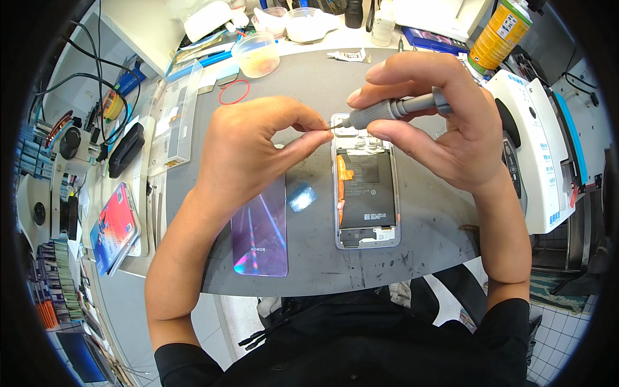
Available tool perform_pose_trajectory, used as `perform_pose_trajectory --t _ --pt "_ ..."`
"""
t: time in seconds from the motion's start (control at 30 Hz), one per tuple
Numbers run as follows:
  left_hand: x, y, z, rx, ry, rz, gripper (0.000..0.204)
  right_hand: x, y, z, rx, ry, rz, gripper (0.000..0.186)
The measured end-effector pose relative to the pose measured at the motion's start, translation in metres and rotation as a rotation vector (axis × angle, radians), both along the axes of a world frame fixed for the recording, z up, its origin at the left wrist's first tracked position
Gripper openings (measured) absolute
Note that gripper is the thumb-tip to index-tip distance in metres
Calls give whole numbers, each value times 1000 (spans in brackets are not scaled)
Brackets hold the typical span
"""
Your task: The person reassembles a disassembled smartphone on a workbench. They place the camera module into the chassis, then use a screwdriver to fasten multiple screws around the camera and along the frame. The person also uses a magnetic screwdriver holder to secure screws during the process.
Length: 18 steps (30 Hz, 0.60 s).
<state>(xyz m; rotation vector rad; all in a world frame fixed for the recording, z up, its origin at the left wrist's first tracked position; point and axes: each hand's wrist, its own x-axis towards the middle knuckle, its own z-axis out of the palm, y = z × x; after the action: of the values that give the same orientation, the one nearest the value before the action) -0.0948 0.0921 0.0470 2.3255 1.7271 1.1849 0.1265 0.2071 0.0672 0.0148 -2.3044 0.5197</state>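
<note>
My right hand (461, 122) is closed around a grey screwdriver (374, 115), which lies nearly level and points left. My left hand (258, 138) pinches thumb and forefinger together right at the screwdriver's thin tip; whether a tiny part sits between them I cannot make out. Below both hands lies an opened smartphone (367, 193), its black battery and an orange flex strip bare. Its upper end is partly behind my fingers. To the left, partly under my left wrist, is a purple glossy phone back cover (261, 238). A small bluish shiny film piece (302, 197) rests between them.
All this lies on a grey work mat (432, 226). Toward the back are a clear plastic tub (256, 55), a red rubber band (234, 92) and a small tube (349, 56). A yellow spray can (500, 35) and a white machine (535, 155) stand at right.
</note>
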Motion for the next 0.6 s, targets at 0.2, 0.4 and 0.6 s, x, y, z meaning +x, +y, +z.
perform_pose_trajectory --t 0.2,0.4,0.6 --pt "-11 3 1 8 -17 98 26 10 17 1 -61 -125 -278 46" --pt "-36 3 4 -163 -60 217 19 15 30 -3 -123 -249 -335 41" --pt "-41 5 5 -148 -75 261 20 13 32 -8 -134 -286 -312 39"
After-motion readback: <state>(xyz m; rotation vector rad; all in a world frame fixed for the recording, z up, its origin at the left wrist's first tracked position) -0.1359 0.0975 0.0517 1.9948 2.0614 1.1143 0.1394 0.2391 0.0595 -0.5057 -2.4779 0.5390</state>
